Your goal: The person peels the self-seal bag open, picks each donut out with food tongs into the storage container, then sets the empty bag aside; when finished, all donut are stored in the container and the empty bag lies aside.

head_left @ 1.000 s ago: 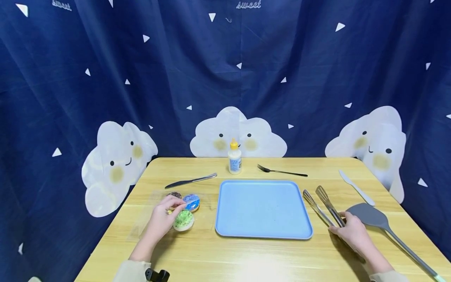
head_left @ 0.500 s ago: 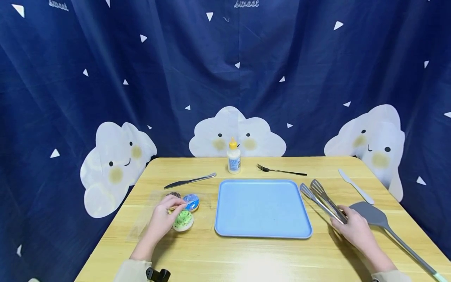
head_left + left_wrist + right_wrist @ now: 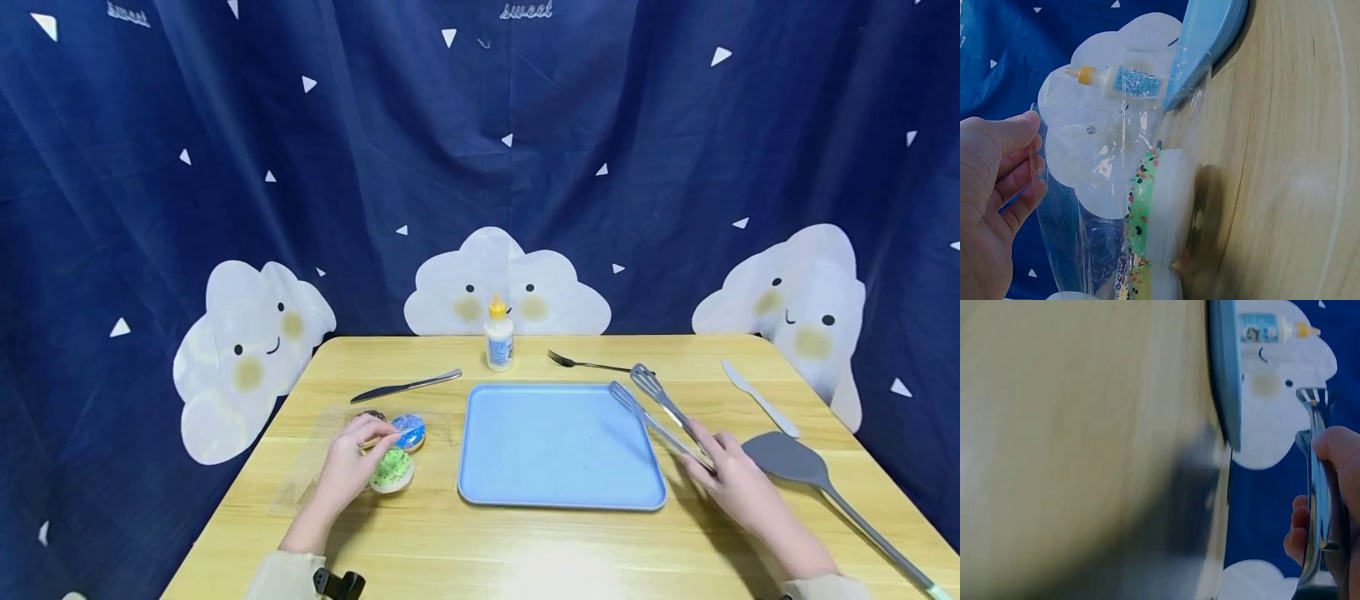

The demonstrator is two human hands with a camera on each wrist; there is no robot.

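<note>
My left hand (image 3: 347,467) pinches the edge of a clear plastic bag (image 3: 1085,206) between thumb and fingers, raising its upper film. Inside the bag are several toy doughnuts: a green-topped doughnut (image 3: 392,472), a blue-topped doughnut (image 3: 408,432) and a dark-topped doughnut (image 3: 372,414) partly behind my fingers. A yellow-topped doughnut (image 3: 1141,281) shows at the bottom of the left wrist view. My right hand (image 3: 738,485) grips metal tongs (image 3: 666,403) whose slotted ends are spread apart and point away from me, over the right edge of the blue tray (image 3: 558,492).
A glue bottle (image 3: 499,346) with a yellow nozzle stands behind the tray. A dark fork (image 3: 592,364) lies to its right, a table knife (image 3: 405,386) to its left. At the right are a white knife (image 3: 759,398) and a long-handled grey spatula (image 3: 787,458).
My right hand has lifted the tongs and carried them left and away from me, so their ends now overlap the tray's right edge. My left hand has stayed on the bag.
</note>
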